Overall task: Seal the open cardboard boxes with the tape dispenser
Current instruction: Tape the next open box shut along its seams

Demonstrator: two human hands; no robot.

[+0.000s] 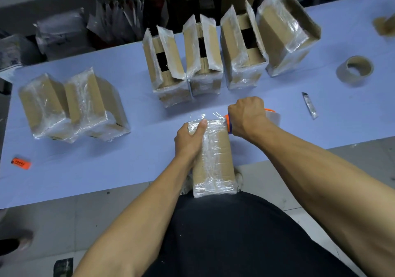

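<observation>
Pale blue covers the long bench (64,180), whose near edge runs just in front of the person's dark-clad body; bare surface lies open to the left and right of the hands. Four tape-wrapped brown cardboard boxes with raised flaps (201,56) stand in a row at the far side, and two closed wrapped boxes (72,106) lie well apart on the left. One narrow taped cardboard box (213,159) overhangs the near edge, against the body. The left hand (190,138) grips its far left corner, thumb on top. The right hand (248,116) is clenched round the orange tape dispenser (229,124), touching the box's far right corner. A brown tape roll (354,70), a small grey knife (310,105) and an orange tag (20,163) lie apart.
</observation>
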